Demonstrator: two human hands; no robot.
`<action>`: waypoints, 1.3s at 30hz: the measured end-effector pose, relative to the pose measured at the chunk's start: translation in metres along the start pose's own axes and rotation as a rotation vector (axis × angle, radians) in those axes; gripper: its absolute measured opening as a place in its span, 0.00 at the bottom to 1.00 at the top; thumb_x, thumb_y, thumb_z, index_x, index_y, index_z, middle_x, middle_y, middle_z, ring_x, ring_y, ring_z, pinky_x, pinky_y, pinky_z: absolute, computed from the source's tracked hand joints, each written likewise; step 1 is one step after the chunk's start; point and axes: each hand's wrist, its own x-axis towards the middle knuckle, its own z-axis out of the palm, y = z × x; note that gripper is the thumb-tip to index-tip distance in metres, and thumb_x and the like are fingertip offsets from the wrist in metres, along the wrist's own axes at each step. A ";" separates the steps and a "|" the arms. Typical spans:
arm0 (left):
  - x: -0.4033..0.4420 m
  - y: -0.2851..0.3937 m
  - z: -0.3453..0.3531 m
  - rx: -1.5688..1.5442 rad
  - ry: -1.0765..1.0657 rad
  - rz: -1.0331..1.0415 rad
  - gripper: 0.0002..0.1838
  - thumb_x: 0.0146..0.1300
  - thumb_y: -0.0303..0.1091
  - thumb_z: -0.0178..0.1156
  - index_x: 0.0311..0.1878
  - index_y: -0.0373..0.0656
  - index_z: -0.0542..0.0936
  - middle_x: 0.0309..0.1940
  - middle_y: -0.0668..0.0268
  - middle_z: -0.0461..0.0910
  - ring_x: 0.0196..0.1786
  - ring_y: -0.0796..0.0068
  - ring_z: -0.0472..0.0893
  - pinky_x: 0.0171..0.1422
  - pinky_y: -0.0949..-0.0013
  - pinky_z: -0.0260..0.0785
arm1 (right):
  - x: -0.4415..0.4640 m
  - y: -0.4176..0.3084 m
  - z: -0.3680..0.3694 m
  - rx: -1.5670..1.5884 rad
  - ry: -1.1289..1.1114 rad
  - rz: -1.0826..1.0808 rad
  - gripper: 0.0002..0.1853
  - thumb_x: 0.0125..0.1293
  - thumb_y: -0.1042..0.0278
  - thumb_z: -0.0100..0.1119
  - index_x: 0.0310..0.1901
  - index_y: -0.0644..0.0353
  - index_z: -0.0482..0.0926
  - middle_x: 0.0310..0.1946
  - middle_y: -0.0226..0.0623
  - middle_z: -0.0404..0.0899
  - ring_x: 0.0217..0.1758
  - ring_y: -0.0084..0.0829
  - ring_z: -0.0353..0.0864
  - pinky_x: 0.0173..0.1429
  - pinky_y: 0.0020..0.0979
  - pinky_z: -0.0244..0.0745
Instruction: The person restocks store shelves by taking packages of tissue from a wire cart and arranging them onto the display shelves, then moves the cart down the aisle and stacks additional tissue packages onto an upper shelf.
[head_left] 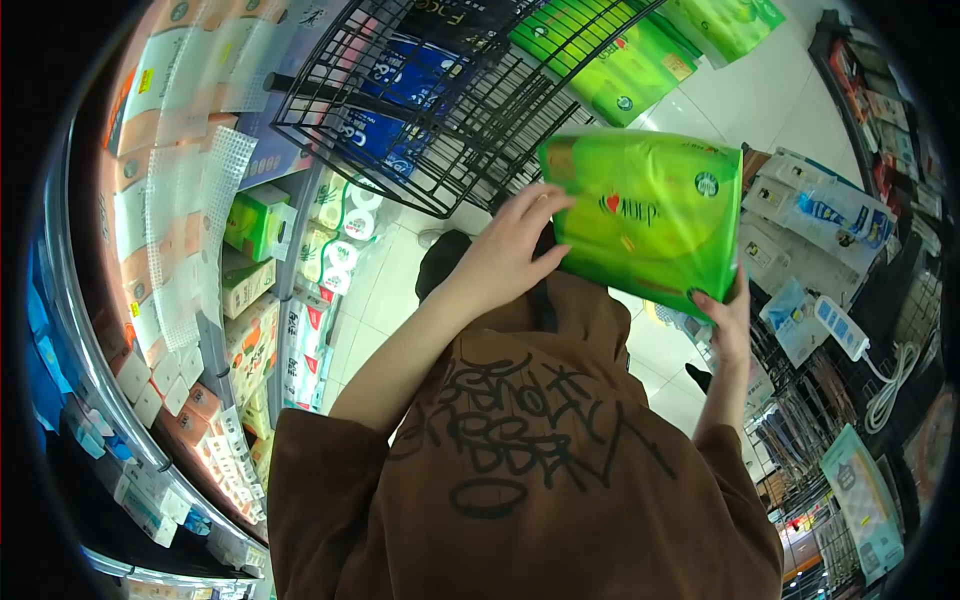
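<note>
The tissue pack [645, 215] is bright green with a small red heart; the T-shirt [580, 500] is brown with black graffiti-style lettering; the wire basket [480, 150] is black, the floor tiles [370, 300] whitish.

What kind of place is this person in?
It looks like a shop, probably a supermarket. There are shelves stocked with packs of white rolls, a black wire cart with blue packs in it, and a big green pack in the right hand.

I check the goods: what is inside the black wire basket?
The basket holds blue packs and a black pack. Things beneath are covered. Whether the green stack is inside is unclear.
</note>
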 end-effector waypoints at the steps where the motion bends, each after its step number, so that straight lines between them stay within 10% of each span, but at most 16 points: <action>1: 0.010 0.001 -0.001 0.149 0.060 0.093 0.36 0.60 0.36 0.72 0.70 0.42 0.68 0.67 0.55 0.69 0.72 0.53 0.69 0.74 0.55 0.65 | -0.010 -0.015 -0.007 -0.081 0.007 0.003 0.53 0.44 0.71 0.76 0.74 0.67 0.58 0.62 0.44 0.74 0.66 0.38 0.75 0.71 0.37 0.69; 8: 0.034 0.016 -0.014 0.051 -0.143 0.246 0.66 0.36 0.47 0.84 0.78 0.41 0.57 0.77 0.48 0.59 0.78 0.46 0.60 0.81 0.49 0.56 | -0.036 -0.091 -0.042 -0.276 -0.226 0.021 0.62 0.30 0.76 0.81 0.75 0.65 0.60 0.66 0.39 0.72 0.70 0.33 0.72 0.75 0.35 0.63; 11: 0.012 0.030 -0.011 -0.219 -0.170 0.107 0.55 0.35 0.45 0.83 0.69 0.39 0.66 0.65 0.52 0.72 0.67 0.50 0.73 0.73 0.51 0.64 | -0.022 -0.101 -0.039 -0.196 -0.388 0.035 0.63 0.31 0.75 0.81 0.76 0.62 0.60 0.69 0.41 0.70 0.71 0.33 0.70 0.77 0.35 0.59; 15: -0.021 0.033 -0.004 -0.016 0.142 0.225 0.47 0.33 0.41 0.80 0.61 0.40 0.71 0.52 0.57 0.78 0.56 0.51 0.78 0.63 0.52 0.68 | 0.027 -0.111 -0.021 -0.959 -0.564 -0.289 0.63 0.40 0.72 0.81 0.81 0.55 0.54 0.75 0.51 0.63 0.78 0.39 0.64 0.80 0.41 0.57; 18: -0.049 0.027 -0.009 0.206 0.273 0.248 0.43 0.35 0.42 0.78 0.59 0.41 0.74 0.53 0.57 0.78 0.56 0.52 0.78 0.64 0.53 0.67 | 0.087 -0.092 -0.008 0.097 -0.760 0.048 0.55 0.54 0.59 0.76 0.80 0.55 0.53 0.75 0.54 0.62 0.77 0.42 0.66 0.79 0.43 0.59; 20: -0.071 0.021 -0.016 0.314 0.284 0.207 0.41 0.37 0.43 0.77 0.58 0.40 0.76 0.53 0.57 0.78 0.56 0.53 0.78 0.65 0.53 0.66 | 0.142 -0.072 0.017 0.150 -0.501 0.069 0.47 0.68 0.44 0.63 0.81 0.55 0.53 0.75 0.53 0.62 0.73 0.43 0.70 0.76 0.44 0.64; 27: -0.186 -0.031 -0.009 0.414 0.382 -0.270 0.42 0.37 0.43 0.77 0.59 0.40 0.75 0.53 0.55 0.78 0.58 0.52 0.77 0.66 0.53 0.66 | 0.311 0.044 0.074 0.123 0.135 0.340 0.45 0.69 0.37 0.59 0.80 0.47 0.53 0.76 0.55 0.60 0.78 0.52 0.60 0.79 0.55 0.55; 31: -0.248 -0.042 0.030 0.441 0.609 -0.683 0.44 0.37 0.41 0.77 0.61 0.39 0.72 0.51 0.54 0.77 0.55 0.49 0.76 0.64 0.51 0.66 | 0.319 0.049 0.120 0.284 -0.223 0.289 0.45 0.67 0.26 0.54 0.79 0.40 0.56 0.76 0.38 0.60 0.78 0.47 0.58 0.78 0.61 0.50; 39: -0.359 -0.078 0.146 0.361 0.893 -1.293 0.47 0.39 0.40 0.79 0.64 0.37 0.67 0.52 0.50 0.74 0.57 0.46 0.75 0.62 0.46 0.68 | 0.314 0.036 0.140 0.145 0.016 0.390 0.42 0.66 0.29 0.55 0.77 0.41 0.60 0.75 0.35 0.61 0.76 0.46 0.61 0.77 0.60 0.52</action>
